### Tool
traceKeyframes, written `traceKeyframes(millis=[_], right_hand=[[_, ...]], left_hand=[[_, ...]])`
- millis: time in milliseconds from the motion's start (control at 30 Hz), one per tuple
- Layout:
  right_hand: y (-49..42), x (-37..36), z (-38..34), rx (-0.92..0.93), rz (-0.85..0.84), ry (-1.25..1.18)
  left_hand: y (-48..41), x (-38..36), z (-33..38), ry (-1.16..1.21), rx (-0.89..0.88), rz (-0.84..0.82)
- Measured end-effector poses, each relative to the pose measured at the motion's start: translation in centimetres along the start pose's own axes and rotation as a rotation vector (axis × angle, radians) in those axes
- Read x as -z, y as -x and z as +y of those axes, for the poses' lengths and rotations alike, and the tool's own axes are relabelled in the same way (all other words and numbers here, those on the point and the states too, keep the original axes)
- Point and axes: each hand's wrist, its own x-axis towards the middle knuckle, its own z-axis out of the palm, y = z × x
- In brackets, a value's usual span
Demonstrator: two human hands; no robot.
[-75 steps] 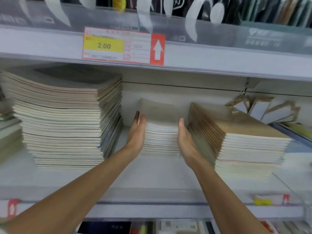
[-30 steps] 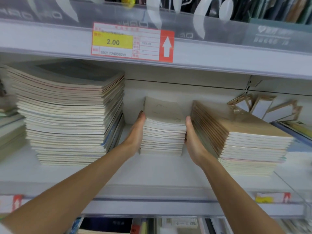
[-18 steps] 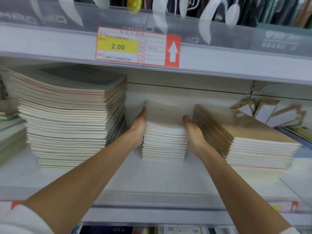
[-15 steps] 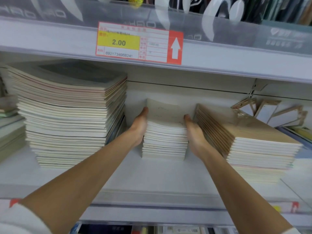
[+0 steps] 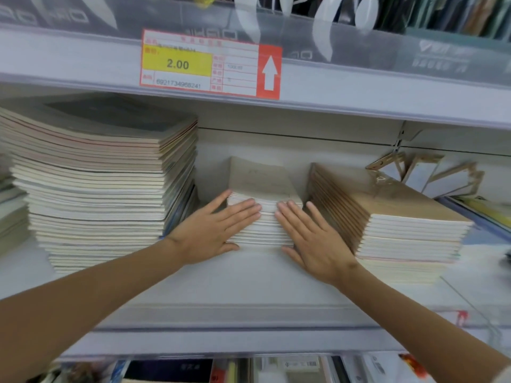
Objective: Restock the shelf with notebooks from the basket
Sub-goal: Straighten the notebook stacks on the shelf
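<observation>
While both hands lie flat against the front edge of the middle stack of notebooks (image 5: 260, 181), neither grip closes on anything: the left hand (image 5: 213, 230) and the right hand (image 5: 312, 241) keep their fingers straight on the page edges, released and pressing rather than grasping. That stack sits on the shelf (image 5: 249, 288), set back from its lip, between the tall stack (image 5: 105, 175) and the kraft-covered stack (image 5: 392, 217). The basket is not in view.

An uneven push would likely skew the pile, since the thin, slick notebooks can slide over each other and fan out towards the back wall. The tall stack already splays towards the gap, so a nudge from the left wrist could send its upper covers slipping. The right hand lies just beside the kraft-covered stack's corner and could drag it askew.

On the rail above, the price tag (image 5: 210, 64) shows "2.00" on yellow, the number 6921734968241 beneath, and a white upward arrow on red. Its small red print is too blurred to read, as are the pale lettering on the clear guard above and the faint marks on the middle stack's top cover.
</observation>
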Motion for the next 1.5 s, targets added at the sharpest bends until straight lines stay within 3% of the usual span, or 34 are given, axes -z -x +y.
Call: traceKeyframes(millis=[267, 467, 533, 567, 667, 733, 833, 967, 1100, 1200, 1500], right_hand=[[-0.5, -1.7, 0.1, -0.021, -0.042, 0.045], [-0.5, -0.5, -0.3, -0.03, -0.112, -0.089], [-0.4, 0.4, -0.6, -0.135, 0.031, -0.298], [-0.4, 1.1, -0.8, -0.292, 0.091, -0.492], [-0.9, 1.2, -1.1, -0.795, -0.068, -1.183], [-1.1, -0.3, -1.4, -0.827, -0.174, -1.333], [-1.5, -1.9, -1.8, -0.777, -0.164, -1.434], [-1.6, -2.4, -1.5, -0.769, -0.159, -1.433], [-1.8, -3.2, -0.7, -0.782, -0.22, -1.446], [-2.0, -3.4, -0.6, -0.797, -0.232, -1.427], [-1.9, -3.3, -1.1, -0.783, -0.305, -1.406]], left_hand=[[-0.1, -0.6, 0.0, -0.027, 0.044, -0.037], [0.1, 0.2, 0.1, 0.061, 0.037, -0.027], [0.0, 1.1, 0.4, 0.107, 0.113, 0.066], [-0.3, 1.8, 0.6, 0.179, 0.243, 0.119], [-1.0, 2.7, 1.2, 0.687, 0.768, 0.091], [-1.0, 1.6, 2.0, 0.995, 0.88, -0.07], [-0.9, -0.6, 3.0, 1.077, 0.888, -0.177], [-1.2, -2.8, 2.4, 1.128, 0.887, -0.147], [-0.9, -3.5, 3.2, 1.55, 0.842, -0.088], [-1.1, -3.5, 3.7, 1.591, 0.777, -0.086], [-1.5, -2.5, 3.8, 1.65, 0.813, -0.045]])
